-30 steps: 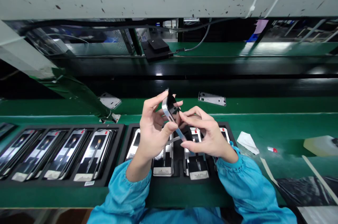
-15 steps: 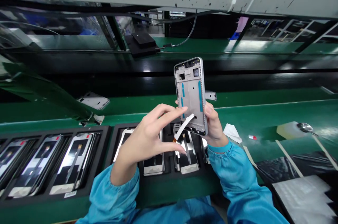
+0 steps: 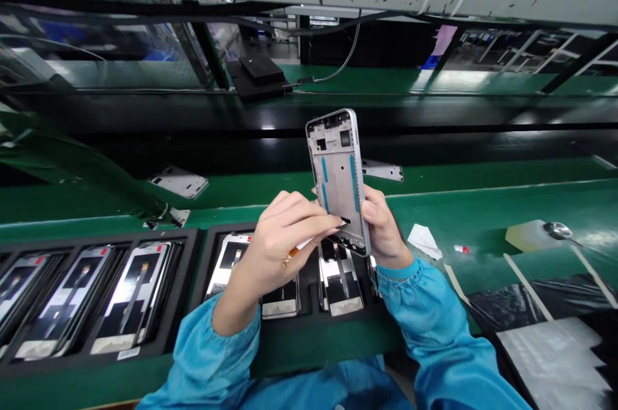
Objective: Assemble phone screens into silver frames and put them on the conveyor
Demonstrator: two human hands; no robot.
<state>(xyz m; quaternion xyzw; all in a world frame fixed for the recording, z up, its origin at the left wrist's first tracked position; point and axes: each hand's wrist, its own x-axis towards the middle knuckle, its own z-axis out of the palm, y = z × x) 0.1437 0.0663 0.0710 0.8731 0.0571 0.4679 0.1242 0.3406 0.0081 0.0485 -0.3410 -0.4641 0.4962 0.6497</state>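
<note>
Head camera shows our right hand [image 3: 383, 230] clamped on the phone frame [image 3: 338, 172], upright above the tray [image 3: 199, 268], while our left hand [image 3: 277, 239] fingers, apart a moment ago, now pinch its flex ribbon [image 3: 303, 244].

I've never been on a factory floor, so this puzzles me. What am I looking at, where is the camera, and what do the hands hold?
The camera sits on a worker's head, looking down at their own bare hands. The right hand holds a silver phone frame upright. The left hand pinches a thin ribbon strip at its lower end. Below, on a green bench, black trays hold rows of similar phone parts. One more frame lies farther back.
</note>
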